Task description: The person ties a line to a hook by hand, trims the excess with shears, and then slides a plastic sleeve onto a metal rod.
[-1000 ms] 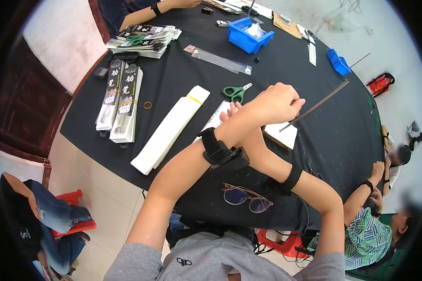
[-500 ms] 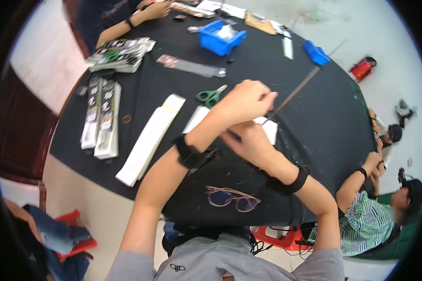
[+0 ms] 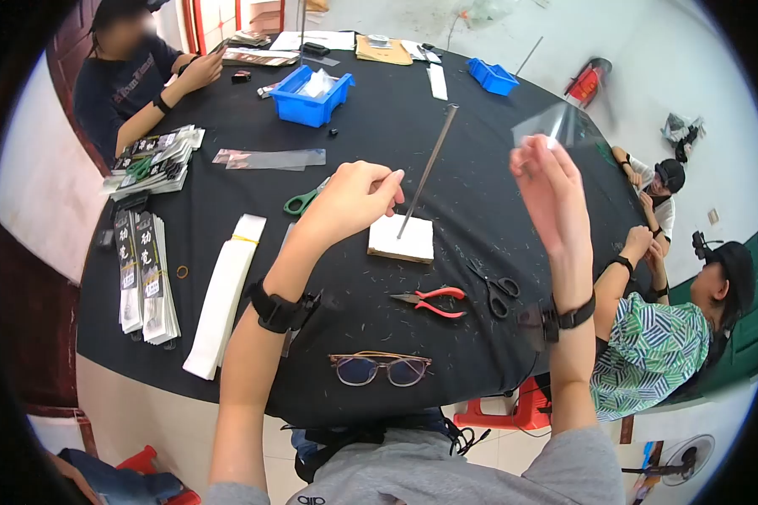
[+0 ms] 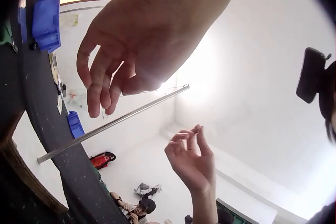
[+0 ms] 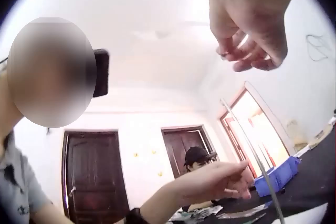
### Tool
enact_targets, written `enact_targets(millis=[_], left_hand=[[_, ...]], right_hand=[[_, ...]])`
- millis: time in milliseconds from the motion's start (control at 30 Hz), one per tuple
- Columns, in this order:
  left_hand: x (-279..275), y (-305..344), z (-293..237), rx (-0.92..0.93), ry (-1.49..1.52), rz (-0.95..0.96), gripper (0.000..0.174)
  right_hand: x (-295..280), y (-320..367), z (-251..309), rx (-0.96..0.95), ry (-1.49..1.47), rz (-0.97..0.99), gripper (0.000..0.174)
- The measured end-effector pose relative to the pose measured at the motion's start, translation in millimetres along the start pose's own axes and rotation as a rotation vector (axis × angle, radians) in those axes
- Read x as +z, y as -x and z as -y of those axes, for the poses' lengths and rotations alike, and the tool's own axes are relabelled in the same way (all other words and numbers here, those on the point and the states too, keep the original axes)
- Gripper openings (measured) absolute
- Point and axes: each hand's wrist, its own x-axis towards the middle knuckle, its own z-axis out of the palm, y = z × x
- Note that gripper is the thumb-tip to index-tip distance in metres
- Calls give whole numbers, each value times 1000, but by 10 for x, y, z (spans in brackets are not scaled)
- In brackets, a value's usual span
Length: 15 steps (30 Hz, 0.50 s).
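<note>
My right hand (image 3: pixel 554 189) is raised at the right side of the table, fingertips and thumb pinched on a clear plastic film (image 3: pixel 564 126) that shows blurred above them. My left hand (image 3: pixel 354 198) hovers beside a thin metal rod (image 3: pixel 429 168), with loosely bent fingers and nothing in them. The rod stands slanted in a white block (image 3: pixel 413 240) on the black table. In the left wrist view the left fingers (image 4: pixel 97 87) hang near the rod. Green-handled scissors (image 3: pixel 299 204) lie partly hidden behind the left hand.
Red-handled pliers (image 3: pixel 438 301), black scissors (image 3: pixel 499 295) and eyeglasses (image 3: pixel 379 370) lie near the front. To the left are a banded white stack (image 3: pixel 225 295) and printed packages (image 3: pixel 147 278). Blue bins (image 3: pixel 312 97) stand farther back. Other people sit around the table.
My arms were crossed, the left over the right. The right hand has come out from under it, moved right and up, now with clear film. The head view has shifted, revealing pliers and black scissors.
</note>
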Motion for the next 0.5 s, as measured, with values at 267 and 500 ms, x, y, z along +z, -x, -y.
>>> enact_targets(millis=[267, 500], left_hand=[[32, -22, 27, 4, -2, 12, 38], [38, -33, 67, 16, 19, 13, 38]], right_hand=[[107, -253, -18, 111, 64, 29, 22], [166, -485, 41, 46, 106, 60, 26]])
